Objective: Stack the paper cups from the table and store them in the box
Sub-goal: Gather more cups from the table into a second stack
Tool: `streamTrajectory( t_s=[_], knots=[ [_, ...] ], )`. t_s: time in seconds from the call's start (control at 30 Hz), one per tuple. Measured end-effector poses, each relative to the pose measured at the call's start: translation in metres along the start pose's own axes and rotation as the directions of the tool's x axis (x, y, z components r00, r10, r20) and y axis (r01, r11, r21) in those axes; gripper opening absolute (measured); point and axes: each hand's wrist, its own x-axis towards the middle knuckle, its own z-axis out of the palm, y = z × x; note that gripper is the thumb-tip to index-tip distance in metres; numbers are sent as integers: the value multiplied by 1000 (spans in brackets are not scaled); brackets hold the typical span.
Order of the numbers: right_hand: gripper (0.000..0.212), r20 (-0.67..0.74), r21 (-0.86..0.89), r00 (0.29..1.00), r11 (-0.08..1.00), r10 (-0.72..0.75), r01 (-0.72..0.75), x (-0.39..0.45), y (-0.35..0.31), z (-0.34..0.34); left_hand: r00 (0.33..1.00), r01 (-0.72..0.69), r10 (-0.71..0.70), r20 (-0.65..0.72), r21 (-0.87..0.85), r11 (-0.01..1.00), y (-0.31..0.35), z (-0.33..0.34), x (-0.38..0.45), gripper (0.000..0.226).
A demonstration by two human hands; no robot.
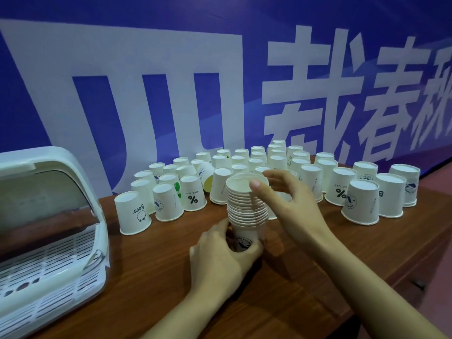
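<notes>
Paper stack (pixel 246 204): one, upside down, roughly fifteen cups, table (pixel 281 277) centre.
Left hand (pixel 221 253): grips the stack's base.
Right hand (pixel 288 196): fingers spread beside the stack's top, thumb touching.
Loose cups (pixel 293 172): about forty, inverted, at twelve o'clock.
Box (pixel 49 241): one, white, open, nine o'clock.

My brown wooden tabletop (pixel 151 270) carries a crowd of upside-down paper cups (pixel 288 172) along its far side, a stack of cups (pixel 245 204) nearer me, and a white slatted box (pixel 49 260) at left.
</notes>
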Motion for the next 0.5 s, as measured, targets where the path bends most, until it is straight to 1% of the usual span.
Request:
streamTrajectory(
  t_s=[0.07, 0.1, 0.17, 0.2, 0.27, 0.3, 0.33, 0.37, 0.43, 0.5],
  knots=[
    [59, 41, 12, 999, 1000, -23, 23, 0, 7, 3, 1000, 13, -13, 8, -3, 1000, -1, -1, 1, 50],
    [53, 28, 33, 999, 999, -34, 33, 2, 9, 4, 1000, 20, -20, 19, -5, 1000, -1, -1, 1, 51],
    [44, -63, 92, 998, 995, -28, 34, 7, 13, 4, 999, 29, -29, 36, 0, 1000, -1, -2, 2, 55],
    [42, -124, 63, 992, 998, -24, 32, 11, 17, 3, 999, 32, -32, 40, 6, 999, -1, -2, 2, 57],
    [39, -213, -148, 975, 989, -55, 23, 22, 32, 1, 999, 43, -43, 33, 7, 999, -1, -3, 2, 58],
    [44, -208, -270, 976, 963, -58, -1, 26, 41, 0, 998, 53, -53, 24, 0, 999, -2, -3, 2, 56],
    [57, -179, -364, 983, 930, -30, -38, 29, 49, 1, 998, 62, -62, 13, -10, 998, -2, -3, 2, 54],
    [73, -145, -416, 989, 906, 18, -78, 31, 55, 2, 998, 70, -70, 3, -20, 997, -2, -4, 2, 53],
    [97, -86, -431, 992, 894, 92, -120, 35, 62, 7, 997, 80, -81, -3, -41, 996, -2, -4, 2, 52],
    [106, -75, -432, 993, 895, 86, -110, 40, 67, 12, 996, 87, -87, -2, -59, 994, -2, -3, 2, 53]
  ],
)
